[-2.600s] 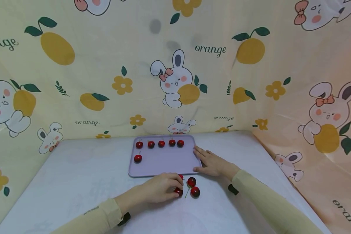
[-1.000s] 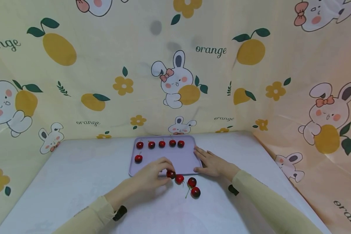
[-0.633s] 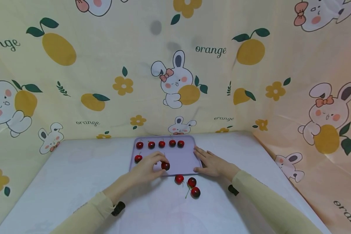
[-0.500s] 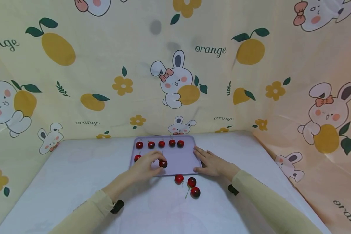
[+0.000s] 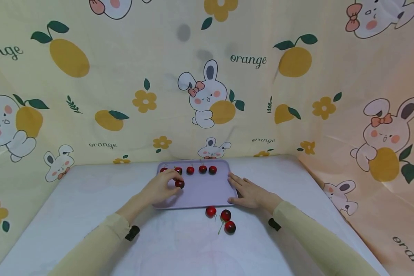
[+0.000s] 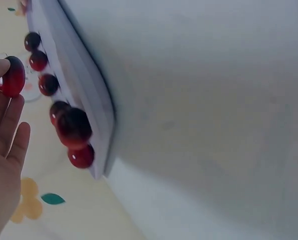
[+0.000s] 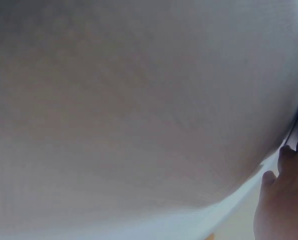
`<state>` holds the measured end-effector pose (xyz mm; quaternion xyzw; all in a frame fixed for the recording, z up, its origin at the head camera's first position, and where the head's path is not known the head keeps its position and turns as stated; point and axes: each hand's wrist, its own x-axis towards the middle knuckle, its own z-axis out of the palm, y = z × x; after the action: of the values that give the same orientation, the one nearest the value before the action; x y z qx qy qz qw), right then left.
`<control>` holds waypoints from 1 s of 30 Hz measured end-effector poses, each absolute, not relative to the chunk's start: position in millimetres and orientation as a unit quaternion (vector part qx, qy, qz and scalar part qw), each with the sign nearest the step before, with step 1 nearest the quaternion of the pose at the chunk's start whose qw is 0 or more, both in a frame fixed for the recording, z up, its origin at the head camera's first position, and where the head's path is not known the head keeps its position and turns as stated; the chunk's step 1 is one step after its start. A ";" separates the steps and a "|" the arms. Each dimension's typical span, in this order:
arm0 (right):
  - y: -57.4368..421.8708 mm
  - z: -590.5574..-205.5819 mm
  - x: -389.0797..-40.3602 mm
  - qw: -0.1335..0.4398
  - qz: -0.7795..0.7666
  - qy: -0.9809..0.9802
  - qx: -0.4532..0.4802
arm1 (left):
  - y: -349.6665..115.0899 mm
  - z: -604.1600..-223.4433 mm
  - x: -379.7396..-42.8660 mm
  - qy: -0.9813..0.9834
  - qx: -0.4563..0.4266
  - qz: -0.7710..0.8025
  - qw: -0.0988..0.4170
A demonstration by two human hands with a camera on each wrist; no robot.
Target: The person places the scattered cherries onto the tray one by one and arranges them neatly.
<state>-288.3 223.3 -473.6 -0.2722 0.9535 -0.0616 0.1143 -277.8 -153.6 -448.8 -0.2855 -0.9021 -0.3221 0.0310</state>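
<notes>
Between thumb and fingertips, my left hand (image 5: pixel 160 187) pinches a dark red cherry (image 5: pixel 180 184) over the left part of the lilac tray (image 5: pixel 203 196). In the left wrist view the same held cherry (image 6: pixel 12 77) stands apart from the row behind it. Along the tray's far side runs a row of several cherries (image 5: pixel 190 170); the hand partly covers the leftmost ones. Another cherry (image 6: pixel 74 128) sits in front of that row, hidden behind the hand in the head view. My right hand (image 5: pixel 252 193) rests with extended fingers against the tray's right edge.
On the white tabletop in front of the tray lie three cherries: one redder cherry (image 5: pixel 211 211), a darker cherry (image 5: pixel 225 215) and a cherry with a green stem (image 5: pixel 230 227). A printed cloth (image 5: pixel 172 126) hangs right behind the table.
My left hand has picked up a cherry from the table and carried it up and leftward over the tray. The right hand has stayed at the tray's right edge.
</notes>
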 end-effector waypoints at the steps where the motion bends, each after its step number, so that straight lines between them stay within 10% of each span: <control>1: 223.3 -474.0 -288.2 0.115 -0.061 0.954 -0.272 | -155.4 -449.1 -279.7 -0.904 -0.284 -0.319 0.032; 30: 226.4 -477.2 -290.1 0.110 -0.057 0.952 -0.281 | -163.9 -462.3 -294.3 -0.929 -0.257 -0.265 0.005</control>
<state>-290.1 226.4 -477.2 -0.2811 0.9517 -0.0571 0.1098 -294.3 -163.9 -462.3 -0.2570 -0.9294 -0.2647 0.0051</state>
